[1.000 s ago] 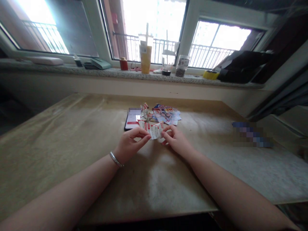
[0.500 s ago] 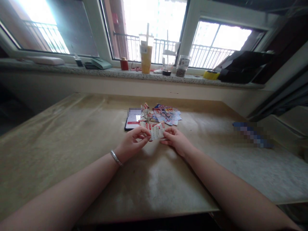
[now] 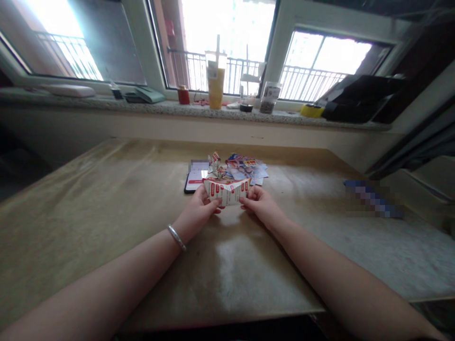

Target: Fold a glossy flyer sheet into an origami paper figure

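A piece of printed paper (image 3: 229, 193), white with red labels and partly folded, is held up between my two hands. My left hand (image 3: 202, 203) pinches its left side, thumb in front and fingers behind. At its right side, my right hand (image 3: 261, 203) grips the lower corner between thumb and fingers. Behind the paper lie small folded paper pieces (image 3: 215, 163) and a pile of colourful printed sheets (image 3: 249, 169). A phone (image 3: 195, 176) with a lit screen rests just beyond my left hand.
On the windowsill (image 3: 156, 108) stand a tall cup of yellow drink (image 3: 215, 87), a red jar (image 3: 183, 94), a small clear container (image 3: 270, 98), yellow tape (image 3: 312, 110) and a black bag-like object (image 3: 362, 99). A blurred blue item (image 3: 371, 199) lies on the table's right.
The paper has been turned and opened wider, its top fold now spread. My left hand shifted to the paper's left edge, its fingers now behind it. My right hand stays at the right side.
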A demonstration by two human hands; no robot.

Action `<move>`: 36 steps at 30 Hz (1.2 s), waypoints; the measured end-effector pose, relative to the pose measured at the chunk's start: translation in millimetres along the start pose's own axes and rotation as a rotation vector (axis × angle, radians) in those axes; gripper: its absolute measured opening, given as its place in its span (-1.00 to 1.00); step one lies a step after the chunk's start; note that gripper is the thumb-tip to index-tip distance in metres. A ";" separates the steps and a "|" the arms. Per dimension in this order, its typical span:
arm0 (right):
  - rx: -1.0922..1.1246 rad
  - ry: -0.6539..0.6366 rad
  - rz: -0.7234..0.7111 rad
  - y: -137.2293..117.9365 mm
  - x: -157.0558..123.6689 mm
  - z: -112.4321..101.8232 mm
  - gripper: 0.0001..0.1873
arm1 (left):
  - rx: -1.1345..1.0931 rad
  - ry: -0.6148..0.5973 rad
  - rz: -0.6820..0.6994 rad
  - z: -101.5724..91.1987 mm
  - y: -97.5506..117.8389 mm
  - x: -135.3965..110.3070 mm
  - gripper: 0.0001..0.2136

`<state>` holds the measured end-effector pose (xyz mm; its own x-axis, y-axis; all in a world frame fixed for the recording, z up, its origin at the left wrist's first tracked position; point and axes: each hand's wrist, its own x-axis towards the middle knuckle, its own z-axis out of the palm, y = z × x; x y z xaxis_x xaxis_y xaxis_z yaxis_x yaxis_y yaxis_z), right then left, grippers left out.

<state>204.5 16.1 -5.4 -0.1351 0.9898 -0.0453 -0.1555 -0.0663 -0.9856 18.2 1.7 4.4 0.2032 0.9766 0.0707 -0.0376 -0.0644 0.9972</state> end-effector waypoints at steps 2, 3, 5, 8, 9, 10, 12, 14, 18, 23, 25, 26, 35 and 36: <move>0.002 0.016 -0.007 -0.6 -0.7 0.5 -0.53 | 0.012 -0.021 -0.003 -2.0 -1.8 3.0 -0.55; 0.004 0.027 -0.007 -1.1 -1.2 0.7 -0.54 | 0.017 -0.022 -0.004 -2.9 -2.6 4.3 -0.58; 0.003 0.046 -0.007 -2.2 -1.8 1.0 -0.55 | 0.021 -0.020 -0.007 -4.3 -3.8 5.9 -0.58; -0.017 0.024 -0.006 -3.6 -2.2 0.9 -0.58 | 0.050 -0.016 -0.017 -5.2 -3.7 6.0 -0.57; -0.023 0.012 -0.005 -3.8 -2.1 0.7 -0.60 | 0.067 -0.014 -0.018 -5.3 -3.2 5.8 -0.57; -0.027 0.002 -0.006 -3.7 -2.0 0.5 -0.62 | 0.085 -0.011 -0.020 -5.4 -2.5 5.5 -0.57; -0.036 -0.003 -0.012 -3.1 -1.9 -0.3 -0.63 | 0.112 -0.005 -0.026 -5.8 -1.0 5.0 -0.57; -0.052 0.000 -0.027 -2.3 -1.8 -1.1 -0.64 | 0.122 0.008 -0.030 -6.4 0.1 4.8 -0.56; -0.090 -0.004 -0.055 -0.9 -1.6 -2.5 -0.63 | 0.137 0.031 -0.036 -8.1 0.0 4.6 -0.54; -0.108 -0.020 -0.068 0.6 0.5 -3.9 -0.61 | 0.179 0.019 -0.030 -8.8 -2.5 5.2 -0.48; -0.100 -0.026 -0.077 0.9 1.5 -4.7 -0.59 | 0.178 0.011 -0.032 -8.6 -3.4 5.8 -0.47; -0.093 -0.030 -0.080 0.9 1.9 -5.0 -0.58 | 0.174 0.008 -0.036 -8.6 -3.8 6.1 -0.46; -0.240 -0.102 -0.157 -2.6 -2.0 -4.0 -0.61 | 0.311 -0.052 0.018 -9.5 -3.5 5.1 -0.55; -0.265 -0.112 -0.162 -2.7 -2.8 -3.2 -0.61 | 0.346 -0.061 0.024 -9.6 -3.7 5.0 -0.55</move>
<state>208.4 14.0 -3.2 -0.2383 0.9639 0.1191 0.0745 0.1404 -0.9873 9.9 8.9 0.8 0.2652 0.9604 0.0853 0.2884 -0.1635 0.9434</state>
